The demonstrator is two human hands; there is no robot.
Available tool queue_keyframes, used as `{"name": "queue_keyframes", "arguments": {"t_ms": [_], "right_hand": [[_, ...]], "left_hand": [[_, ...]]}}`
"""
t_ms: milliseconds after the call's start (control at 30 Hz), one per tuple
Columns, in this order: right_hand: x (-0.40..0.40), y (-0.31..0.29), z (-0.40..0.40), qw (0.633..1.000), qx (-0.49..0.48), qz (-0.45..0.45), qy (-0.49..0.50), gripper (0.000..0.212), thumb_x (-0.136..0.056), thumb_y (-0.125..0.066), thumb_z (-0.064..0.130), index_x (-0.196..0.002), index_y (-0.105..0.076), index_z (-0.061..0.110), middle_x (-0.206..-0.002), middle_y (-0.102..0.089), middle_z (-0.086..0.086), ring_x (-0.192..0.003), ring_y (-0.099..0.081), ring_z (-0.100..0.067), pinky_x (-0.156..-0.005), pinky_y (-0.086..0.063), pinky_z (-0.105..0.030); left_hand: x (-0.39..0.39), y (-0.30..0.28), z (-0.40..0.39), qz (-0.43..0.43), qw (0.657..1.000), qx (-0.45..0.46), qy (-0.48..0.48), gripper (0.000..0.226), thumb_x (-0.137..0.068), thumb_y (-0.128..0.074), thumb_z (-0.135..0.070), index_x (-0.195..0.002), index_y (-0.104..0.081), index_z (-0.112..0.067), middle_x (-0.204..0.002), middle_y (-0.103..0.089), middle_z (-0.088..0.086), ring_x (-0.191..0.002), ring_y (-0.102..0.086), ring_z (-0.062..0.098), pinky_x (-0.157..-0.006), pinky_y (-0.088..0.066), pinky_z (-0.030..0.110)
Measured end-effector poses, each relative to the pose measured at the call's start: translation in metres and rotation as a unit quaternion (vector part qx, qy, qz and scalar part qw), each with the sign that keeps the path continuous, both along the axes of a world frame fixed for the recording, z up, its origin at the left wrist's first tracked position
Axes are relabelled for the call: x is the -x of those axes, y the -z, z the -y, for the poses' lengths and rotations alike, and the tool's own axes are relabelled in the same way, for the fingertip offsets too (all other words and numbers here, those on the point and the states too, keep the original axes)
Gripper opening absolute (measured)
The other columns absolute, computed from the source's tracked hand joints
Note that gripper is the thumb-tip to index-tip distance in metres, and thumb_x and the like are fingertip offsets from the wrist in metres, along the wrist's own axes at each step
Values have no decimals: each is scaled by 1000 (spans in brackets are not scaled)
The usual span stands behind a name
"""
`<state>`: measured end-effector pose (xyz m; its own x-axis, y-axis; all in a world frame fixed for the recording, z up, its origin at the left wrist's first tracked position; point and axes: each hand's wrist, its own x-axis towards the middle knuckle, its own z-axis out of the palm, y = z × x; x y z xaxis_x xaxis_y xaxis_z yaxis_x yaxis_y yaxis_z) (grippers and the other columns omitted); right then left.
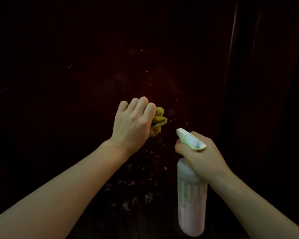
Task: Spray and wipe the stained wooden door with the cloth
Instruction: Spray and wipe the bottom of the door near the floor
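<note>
- Left hand [133, 123] has its fingers curled round a bunched yellow terry cloth [158, 121], held up at the dark stained wooden door [93, 57]. Looks pressed to the panel, but contact can't be confirmed from this angle.
- Right hand [199, 156] is wrapped round the neck of a white plastic trigger spray bottle [192, 199]; nozzle points up-left toward the door, just beside the cloth. Whether a finger is on the trigger can't be seen.
- Pale specks and flecks [145, 169] scattered on the door between and below the hands; too dim to tell droplets from stains.
- Judgement: mid spray/wipe cycle, wiping at centre panel, far from done.
- Next likely needs: spray on the flecked area lower down, then firm cloth strokes through it. Keep the nozzle clear of the cloth hand.
</note>
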<state>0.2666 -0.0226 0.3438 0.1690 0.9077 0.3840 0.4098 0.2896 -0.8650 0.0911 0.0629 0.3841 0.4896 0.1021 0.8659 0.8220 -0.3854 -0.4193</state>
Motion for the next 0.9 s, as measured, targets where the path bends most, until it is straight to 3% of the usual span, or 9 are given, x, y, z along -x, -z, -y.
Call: {"name": "queue_keyframes", "arguments": {"t_ms": [100,267,400,567,733,900], "right_hand": [[4,1,1,999,-15,27,14,21,-83,-66,18,-76,-60,-2,-62,-53,-9,-56,-46,-9,-48,-35,-17],[6,2,2,1000,-17,7,22,24,-82,-64,16,-76,-59,-6,-72,-61,-21,-60,-51,-16,-53,-41,-24],[10,1,3,1000,8,7,-16,18,-84,-66,20,-77,-61,5,-68,-59,-9,-62,-53,-10,-59,-44,-26],[8,4,2,1000,-9,-1,19,24,-83,-64,15,-76,-57,-7,-72,-60,-22,-60,-50,-16,-55,-41,-27],[-1,8,0,999,4,-27,25,23,-83,-65,16,-79,-59,-6,-79,-63,-23,-65,-55,-20,-60,-44,-32],[-12,10,-3,999,4,-49,23,18,-83,-68,19,-82,-61,3,-71,-58,-8,-62,-52,-10,-54,-42,-19]], "left_hand": [[9,-1,3,1,1000,10,-14,19,-79,-74,-7,-86,-57,-9,-83,-56,6,-66,-48,20,-62,-32,34],[38,-3,8,9,999,17,-30,24,-79,-78,-16,-87,-57,-7,-84,-57,9,-67,-51,23,-62,-35,36],[49,-5,9,11,999,20,-46,29,-75,-80,-16,-88,-57,-6,-85,-57,10,-69,-52,25,-63,-36,38],[45,-3,5,16,999,14,-37,25,-75,-80,-13,-84,-57,-6,-81,-56,9,-66,-49,24,-61,-35,37],[21,-8,-1,29,999,-12,-17,22,-79,-76,-10,-84,-55,-8,-82,-56,7,-66,-48,22,-62,-33,35],[-27,-37,-4,79,997,-28,1,20,-86,-70,-20,-87,-53,-10,-86,-56,8,-71,-50,23,-65,-36,37]]}}
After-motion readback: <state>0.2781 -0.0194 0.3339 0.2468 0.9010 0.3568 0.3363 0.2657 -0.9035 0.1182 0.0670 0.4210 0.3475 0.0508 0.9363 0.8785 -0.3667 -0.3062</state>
